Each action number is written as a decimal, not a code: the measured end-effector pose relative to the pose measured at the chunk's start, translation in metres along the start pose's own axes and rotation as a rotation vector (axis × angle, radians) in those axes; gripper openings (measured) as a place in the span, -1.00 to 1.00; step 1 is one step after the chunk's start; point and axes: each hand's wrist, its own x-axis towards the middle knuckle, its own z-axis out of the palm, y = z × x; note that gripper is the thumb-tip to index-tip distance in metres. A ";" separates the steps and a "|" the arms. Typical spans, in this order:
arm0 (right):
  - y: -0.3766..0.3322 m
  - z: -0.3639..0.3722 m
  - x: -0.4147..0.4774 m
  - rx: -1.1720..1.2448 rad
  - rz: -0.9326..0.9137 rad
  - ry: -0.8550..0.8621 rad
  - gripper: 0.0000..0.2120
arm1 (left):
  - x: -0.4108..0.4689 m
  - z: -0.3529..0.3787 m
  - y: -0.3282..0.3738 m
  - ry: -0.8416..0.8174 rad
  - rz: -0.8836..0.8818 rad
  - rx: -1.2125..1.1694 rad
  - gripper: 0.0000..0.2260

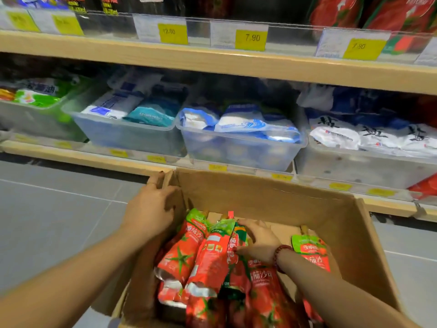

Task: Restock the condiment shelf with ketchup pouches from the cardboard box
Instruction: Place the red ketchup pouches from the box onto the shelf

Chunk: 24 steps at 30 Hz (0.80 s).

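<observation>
An open cardboard box (272, 195) stands on the floor in front of the shelves. Inside lie several red ketchup pouches (184, 254) with green tops and tomato pictures. My left hand (151, 207) grips the box's upper left corner flap. Down in the box, my right hand (259, 240), with a red bead bracelet on its wrist, closes its fingers around a pouch (233, 249) standing on edge in the middle. One more pouch (312, 252) leans against the box's right wall. More red ketchup pouches (390, 13) stand on the top shelf at the right.
The wooden shelf (212, 62) carries yellow price tags. Below it, clear plastic bins (238, 147) hold white and blue bags. A red pouch (425, 185) sits at the lower shelf's far right. Grey floor tiles (59, 221) lie left of the box.
</observation>
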 end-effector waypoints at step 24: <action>-0.013 0.007 0.003 0.157 -0.059 0.174 -0.34 | 0.005 0.012 0.000 0.065 -0.048 -0.085 -0.74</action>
